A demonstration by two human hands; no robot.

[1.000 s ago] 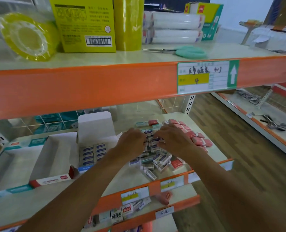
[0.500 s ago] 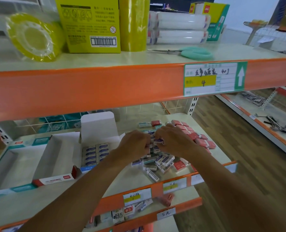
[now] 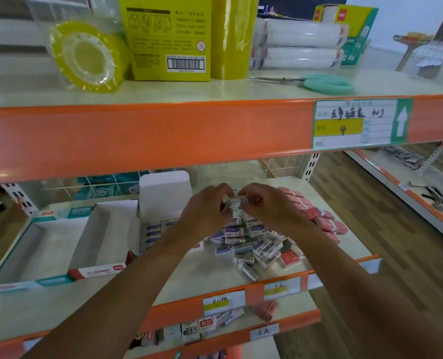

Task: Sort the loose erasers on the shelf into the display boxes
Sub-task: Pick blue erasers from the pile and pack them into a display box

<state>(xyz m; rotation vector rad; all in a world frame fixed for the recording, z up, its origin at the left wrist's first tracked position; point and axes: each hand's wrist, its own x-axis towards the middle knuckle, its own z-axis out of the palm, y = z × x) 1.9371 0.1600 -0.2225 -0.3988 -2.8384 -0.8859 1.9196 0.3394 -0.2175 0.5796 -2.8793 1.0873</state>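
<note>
A heap of loose white-and-blue erasers (image 3: 251,242) lies on the middle shelf (image 3: 204,275), with pink erasers (image 3: 324,218) in rows to its right. My left hand (image 3: 207,208) and my right hand (image 3: 264,206) hover together just above the heap, fingertips pinched on small erasers (image 3: 237,202) held between them. A white display box (image 3: 153,231) with its lid up stands left of the heap and holds rows of blue erasers. Left of it sit an empty red-trimmed box (image 3: 96,244) and an empty teal-trimmed box (image 3: 28,255).
The orange shelf edge (image 3: 163,136) above hangs close over my hands. On the top shelf stand yellow tape rolls (image 3: 85,55), a yellow carton (image 3: 168,40) and teal scissors (image 3: 326,82). Erasers (image 3: 202,327) lie on the lower shelf. Wooden floor lies to the right.
Both hands have lifted from the heap and drawn their fingertips together, holding erasers slightly higher above the pile than before.
</note>
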